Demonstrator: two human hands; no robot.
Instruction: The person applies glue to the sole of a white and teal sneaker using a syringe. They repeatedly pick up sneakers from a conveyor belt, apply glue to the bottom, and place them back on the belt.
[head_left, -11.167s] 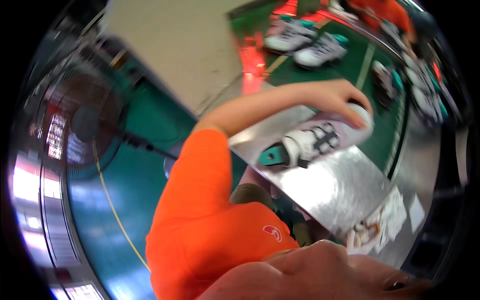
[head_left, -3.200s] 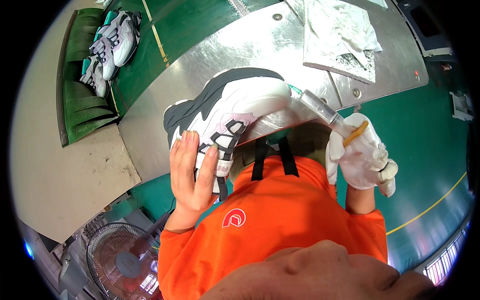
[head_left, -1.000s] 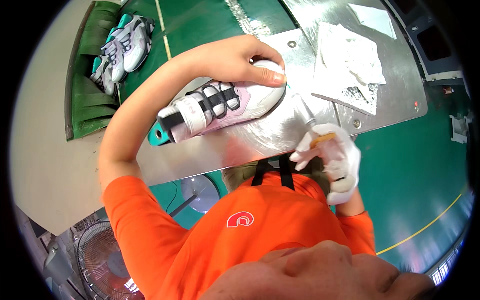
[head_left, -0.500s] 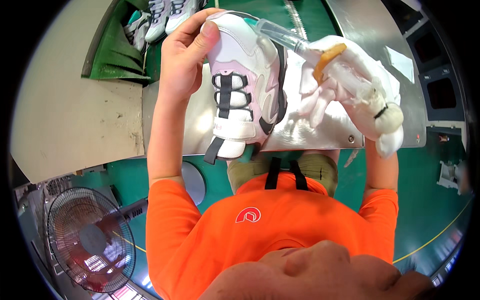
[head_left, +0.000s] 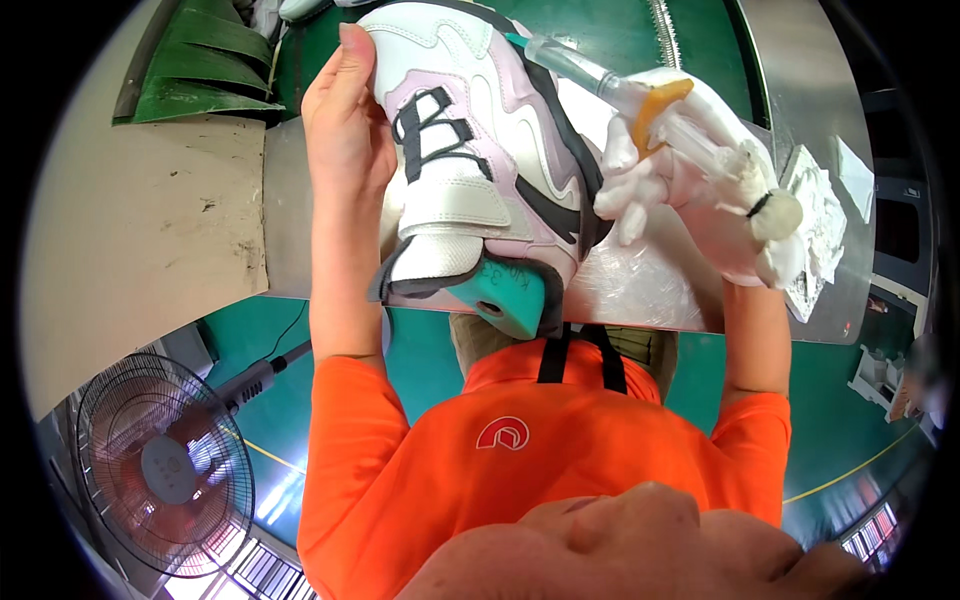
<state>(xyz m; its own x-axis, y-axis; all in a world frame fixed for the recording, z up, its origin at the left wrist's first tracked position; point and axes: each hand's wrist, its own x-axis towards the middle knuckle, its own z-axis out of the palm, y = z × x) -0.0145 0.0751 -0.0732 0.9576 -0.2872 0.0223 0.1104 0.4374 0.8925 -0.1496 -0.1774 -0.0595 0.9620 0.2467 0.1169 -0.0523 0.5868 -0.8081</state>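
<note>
Holds a chunky white, lilac and black sneaker [head_left: 480, 140] over a brushed-steel worktop [head_left: 655, 290], with a hard-looking teal block [head_left: 505, 298] showing in the ankle opening. Probably feels light but stiff around that block, softer at collar and strap, smooth without being very slippery; best gripped around the firm toe or along the sole. Points toe far left and heel near right, with the long axis slanting between. Grasps the toe from the left with the bare left hand [head_left: 350, 140], thumb straight, other fingers hidden; cannot tell whether spread or pressed together. Curls the white-gloved right hand [head_left: 705, 175], fingers bunched, around a clear plastic syringe [head_left: 575, 68], teal-tipped, at the shoe's far right edge; cannot tell whether touching. Farther out, includes crumpled white cloth [head_left: 822, 240] to the right and a grey-black fan [head_left: 165, 470] near left.
</note>
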